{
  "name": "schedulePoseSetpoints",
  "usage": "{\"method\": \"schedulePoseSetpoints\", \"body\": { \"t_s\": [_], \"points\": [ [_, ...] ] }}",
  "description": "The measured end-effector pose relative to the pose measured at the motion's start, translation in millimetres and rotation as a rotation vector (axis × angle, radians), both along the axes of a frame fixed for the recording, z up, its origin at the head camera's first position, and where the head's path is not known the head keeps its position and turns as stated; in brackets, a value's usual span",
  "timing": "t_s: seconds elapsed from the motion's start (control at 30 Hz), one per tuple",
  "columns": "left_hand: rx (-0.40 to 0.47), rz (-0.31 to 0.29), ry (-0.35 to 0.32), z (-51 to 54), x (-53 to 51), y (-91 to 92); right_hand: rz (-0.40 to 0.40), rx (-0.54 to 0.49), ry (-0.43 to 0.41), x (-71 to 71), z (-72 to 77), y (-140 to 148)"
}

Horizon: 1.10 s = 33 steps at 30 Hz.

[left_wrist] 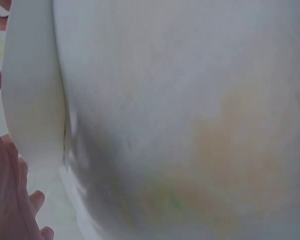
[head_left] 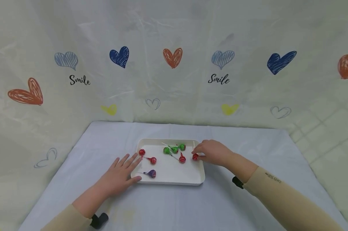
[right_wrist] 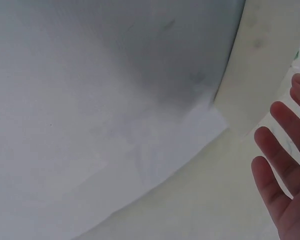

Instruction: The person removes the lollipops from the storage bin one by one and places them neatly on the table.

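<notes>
A shallow white tray [head_left: 174, 178] lies on the table with several wrapped lollipops in it. My right hand [head_left: 214, 152] reaches over its right edge, thumb and fingertips pinching a red lollipop [head_left: 195, 157]. In the right wrist view, the other fingers [right_wrist: 285, 155] of that hand stand spread beside the tray wall [right_wrist: 262, 60]. My left hand [head_left: 120, 175] rests spread at the tray's left edge. Close to its fingertips are a red lollipop [head_left: 142, 152], another red lollipop [head_left: 152, 160] and a purple lollipop [head_left: 152, 174].
Green lollipops [head_left: 174, 149] and one more red lollipop [head_left: 182, 159] cluster toward the tray's back middle. A white cloth [head_left: 174, 205] covers the table. Behind it hangs a pale curtain [head_left: 191, 96] printed with hearts.
</notes>
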<state>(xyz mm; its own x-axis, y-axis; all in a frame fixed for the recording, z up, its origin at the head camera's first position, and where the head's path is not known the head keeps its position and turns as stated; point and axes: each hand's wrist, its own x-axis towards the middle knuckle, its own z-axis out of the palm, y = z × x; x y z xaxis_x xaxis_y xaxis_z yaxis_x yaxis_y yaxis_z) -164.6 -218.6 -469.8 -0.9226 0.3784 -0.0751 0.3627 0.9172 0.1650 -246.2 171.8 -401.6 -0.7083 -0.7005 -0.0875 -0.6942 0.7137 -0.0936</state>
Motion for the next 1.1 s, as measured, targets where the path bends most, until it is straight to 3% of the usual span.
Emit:
{"method": "schedulePoseSetpoints", "body": {
  "t_s": [0.37, 0.63, 1.1],
  "points": [
    [0.014, 0.007, 0.002, 1.5, 2.1, 1.6, 0.095, 0.090, -0.025, -21.8, -4.9, -8.8],
    [0.026, 0.008, -0.012, 2.9, 2.6, 1.7, 0.051, 0.183, -0.093, -27.5, -5.1, -21.0],
    [0.039, 0.010, -0.010, 0.5, 2.5, 1.0, 0.064, 0.247, -0.055, -35.6, -14.2, -24.1]
  ]
}}
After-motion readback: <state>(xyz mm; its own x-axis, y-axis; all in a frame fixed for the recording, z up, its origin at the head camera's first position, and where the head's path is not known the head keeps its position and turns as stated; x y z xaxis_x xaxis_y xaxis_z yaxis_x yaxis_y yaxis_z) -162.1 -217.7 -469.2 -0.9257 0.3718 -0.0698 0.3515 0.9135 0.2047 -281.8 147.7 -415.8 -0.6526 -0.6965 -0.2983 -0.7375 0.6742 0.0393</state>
